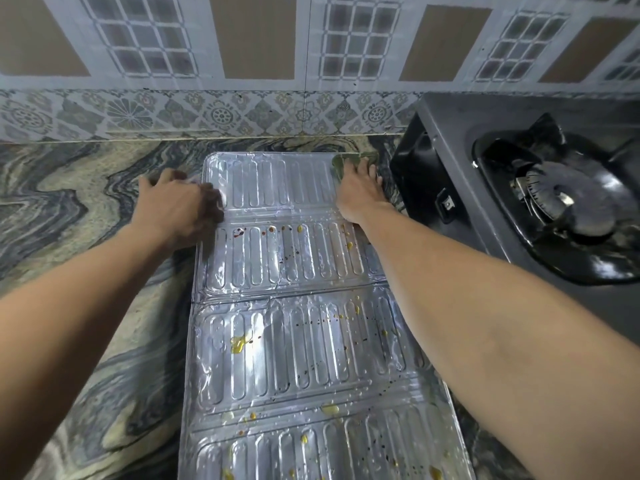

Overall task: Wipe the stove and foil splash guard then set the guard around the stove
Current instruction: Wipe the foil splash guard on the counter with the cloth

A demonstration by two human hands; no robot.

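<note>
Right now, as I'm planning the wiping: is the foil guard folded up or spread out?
Spread out: the foil splash guard lies flat on the countertop, several panels end to end.

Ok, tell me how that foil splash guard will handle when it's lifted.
The foil splash guard looks thin and creased, so probably light and floppy, likely bending at its fold lines. Oily yellow spots suggest a slippery grip. Its crumpled edges hint it dents easily.

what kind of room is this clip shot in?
Most likely a home kitchen: a gas stove at right, a patterned tiled wall behind, and a marbled stone counter with a spattered foil splash guard lying flat on it.
</note>
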